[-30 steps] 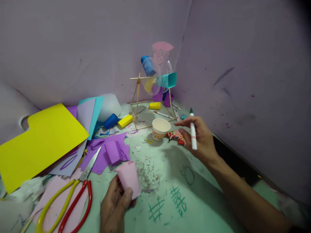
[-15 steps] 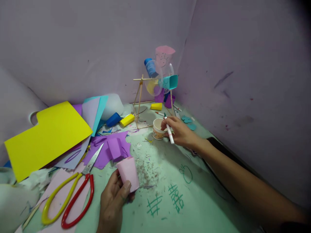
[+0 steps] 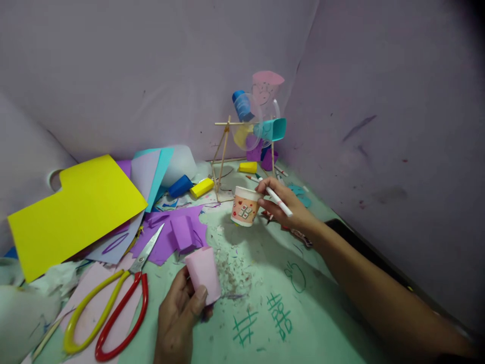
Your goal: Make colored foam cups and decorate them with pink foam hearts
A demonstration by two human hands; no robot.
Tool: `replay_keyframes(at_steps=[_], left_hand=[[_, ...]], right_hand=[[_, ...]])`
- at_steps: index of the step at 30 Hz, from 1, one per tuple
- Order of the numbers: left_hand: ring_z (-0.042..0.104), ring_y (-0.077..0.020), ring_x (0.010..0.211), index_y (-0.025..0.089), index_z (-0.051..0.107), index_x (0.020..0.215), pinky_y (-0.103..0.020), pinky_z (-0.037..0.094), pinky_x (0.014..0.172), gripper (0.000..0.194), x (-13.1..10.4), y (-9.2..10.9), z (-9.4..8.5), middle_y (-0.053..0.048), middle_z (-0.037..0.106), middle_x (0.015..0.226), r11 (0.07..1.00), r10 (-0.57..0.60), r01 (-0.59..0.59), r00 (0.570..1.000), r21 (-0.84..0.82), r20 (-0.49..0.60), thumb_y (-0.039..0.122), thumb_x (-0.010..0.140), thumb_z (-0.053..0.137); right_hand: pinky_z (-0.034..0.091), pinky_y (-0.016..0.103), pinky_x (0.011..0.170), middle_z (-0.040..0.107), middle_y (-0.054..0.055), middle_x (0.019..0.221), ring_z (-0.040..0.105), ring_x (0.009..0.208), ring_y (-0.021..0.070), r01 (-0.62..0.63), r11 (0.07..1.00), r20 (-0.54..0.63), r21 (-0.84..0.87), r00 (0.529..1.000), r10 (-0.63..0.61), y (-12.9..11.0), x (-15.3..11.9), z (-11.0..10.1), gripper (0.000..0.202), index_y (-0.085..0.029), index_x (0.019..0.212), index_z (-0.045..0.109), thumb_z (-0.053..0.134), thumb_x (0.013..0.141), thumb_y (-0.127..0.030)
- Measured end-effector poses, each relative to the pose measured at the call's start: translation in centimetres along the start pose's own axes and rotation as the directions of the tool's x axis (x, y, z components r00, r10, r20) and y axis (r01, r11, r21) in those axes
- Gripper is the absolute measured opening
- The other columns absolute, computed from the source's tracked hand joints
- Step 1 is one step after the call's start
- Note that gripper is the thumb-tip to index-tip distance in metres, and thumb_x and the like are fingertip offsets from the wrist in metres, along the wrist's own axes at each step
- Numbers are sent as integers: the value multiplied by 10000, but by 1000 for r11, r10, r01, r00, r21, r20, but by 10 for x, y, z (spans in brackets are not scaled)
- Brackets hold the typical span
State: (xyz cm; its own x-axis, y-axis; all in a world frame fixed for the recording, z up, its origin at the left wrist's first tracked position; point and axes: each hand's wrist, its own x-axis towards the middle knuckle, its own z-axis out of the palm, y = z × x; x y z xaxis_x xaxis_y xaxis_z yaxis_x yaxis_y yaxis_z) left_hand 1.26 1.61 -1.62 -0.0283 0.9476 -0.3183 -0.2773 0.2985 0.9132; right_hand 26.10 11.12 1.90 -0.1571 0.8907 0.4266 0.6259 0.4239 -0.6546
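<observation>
My left hand is closed around a small pink paper cup at the front middle of the table. My right hand pinches the rim of a white paper cup with an orange printed band, which is tilted a little. A white marker with a green tip lies across the fingers of that same hand. Left of the pink cup, a purple paper cup lies on purple paper scraps. Scissors with yellow and red handles lie at the left, blades partly apart.
At the back stands a stick frame bearing a clear wheel with coloured cups. Yellow paper and other sheets are piled at the left. Blue and yellow pieces lie behind. Green drawings mark the table.
My right hand has lifted and tilted the white cup, so its printed side now faces me. The marker has turned in the fingers. My left hand still holds the pink cup; the view has shifted slightly.
</observation>
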Motion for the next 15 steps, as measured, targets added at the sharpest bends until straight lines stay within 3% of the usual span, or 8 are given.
replay_keyframes(at_steps=[3,7,15], left_hand=[[513,-138,569,127,578,1116,-219,376,471,640,0,1,1,-35,648,715,1000,-18,18,1000,5,-15,435,582,750],[483,-123,543,119,564,1118,-218,367,472,647,0,3,2,-28,640,693,999,-9,9,1000,33,-1,457,594,735],[576,-177,644,129,572,1112,-246,398,494,619,-3,4,4,-73,671,852,999,-9,10,1000,33,-12,440,600,728]], right_hand=[[406,280,637,462,-4,797,469,710,159,-2,983,100,184,995,-16,-7,0,3,112,-228,879,421,502,805,-247],[374,269,635,430,-6,800,424,691,144,4,959,206,284,976,-65,-12,-4,18,93,-212,882,424,476,807,-195],[355,259,609,415,0,806,397,684,145,6,926,218,378,971,-95,-1,-13,38,116,-205,891,403,464,818,-272]])
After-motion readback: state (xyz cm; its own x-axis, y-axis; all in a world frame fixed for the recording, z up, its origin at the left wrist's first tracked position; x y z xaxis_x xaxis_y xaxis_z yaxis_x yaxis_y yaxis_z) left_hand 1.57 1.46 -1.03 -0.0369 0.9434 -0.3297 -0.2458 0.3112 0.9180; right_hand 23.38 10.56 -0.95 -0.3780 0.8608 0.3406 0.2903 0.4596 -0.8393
